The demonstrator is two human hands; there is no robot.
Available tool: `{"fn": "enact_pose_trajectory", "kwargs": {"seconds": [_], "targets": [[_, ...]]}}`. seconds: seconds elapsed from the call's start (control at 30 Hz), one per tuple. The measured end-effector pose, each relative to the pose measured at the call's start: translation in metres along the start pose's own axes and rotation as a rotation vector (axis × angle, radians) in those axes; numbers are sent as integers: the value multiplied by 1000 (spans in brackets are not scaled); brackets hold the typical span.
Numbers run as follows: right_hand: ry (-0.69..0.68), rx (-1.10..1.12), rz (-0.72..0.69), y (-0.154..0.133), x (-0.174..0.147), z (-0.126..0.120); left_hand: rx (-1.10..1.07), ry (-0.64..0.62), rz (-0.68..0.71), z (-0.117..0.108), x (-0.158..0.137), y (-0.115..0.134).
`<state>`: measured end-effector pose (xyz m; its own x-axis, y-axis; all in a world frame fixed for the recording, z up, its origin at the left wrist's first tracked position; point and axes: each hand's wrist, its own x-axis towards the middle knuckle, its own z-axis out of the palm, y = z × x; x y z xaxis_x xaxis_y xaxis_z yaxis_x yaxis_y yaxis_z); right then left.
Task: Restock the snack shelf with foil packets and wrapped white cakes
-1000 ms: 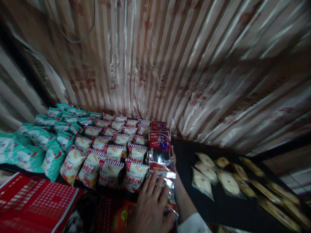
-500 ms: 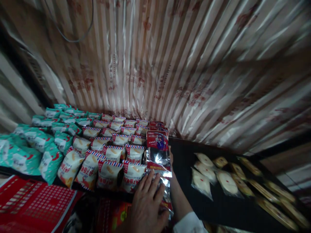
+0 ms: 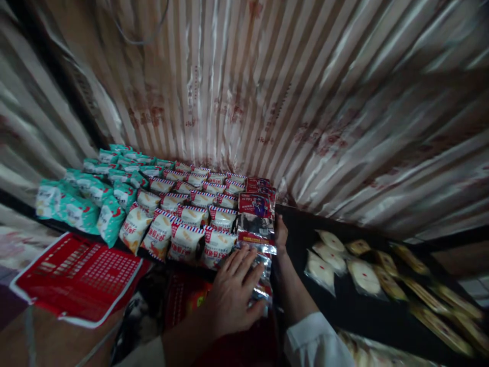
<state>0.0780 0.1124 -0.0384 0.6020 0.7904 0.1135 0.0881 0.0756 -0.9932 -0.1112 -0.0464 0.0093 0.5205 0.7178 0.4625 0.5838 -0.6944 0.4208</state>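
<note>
My left hand (image 3: 237, 288) lies flat with fingers stretched over the lower, silvery packets of a row of dark red packets (image 3: 256, 206). These packets overlap one another from the wall towards me. On their right side, my right hand (image 3: 281, 235) is against the packets' edge, with most of its fingers hidden. Directly left of the row stand cream snack bags (image 3: 219, 245) with striped red, white and blue tops, in several rows. Farther left are turquoise snack bags (image 3: 111, 219).
On the black surface (image 3: 294, 255) to the right lie flat white round cakes in clear wrap (image 3: 361, 278) and long yellowish packs (image 3: 439, 326). A red shopping basket (image 3: 87, 275) is at lower left. Striped, wrinkled sheeting (image 3: 237, 102) hangs behind the goods.
The view has shifted, so the goods sit higher and farther right, and more of the red basket shows. More of my right hand is visible beside the packets. My left hand stays on them.
</note>
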Motion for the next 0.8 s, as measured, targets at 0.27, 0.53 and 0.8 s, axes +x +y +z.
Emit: {"fn": "enact_pose_trajectory", "kwargs": {"seconds": [0.27,0.53,0.8], "targets": [[-9,-25,-333,-68,-15,-5,130,385,-350,12,-90,-25],[-1069,-784,-876,-126,-102,26,251,401,-427,9,-127,-64],[-985,-1193,-900,-116,-116,39,265,342,-290,11,-136,-77]]}}
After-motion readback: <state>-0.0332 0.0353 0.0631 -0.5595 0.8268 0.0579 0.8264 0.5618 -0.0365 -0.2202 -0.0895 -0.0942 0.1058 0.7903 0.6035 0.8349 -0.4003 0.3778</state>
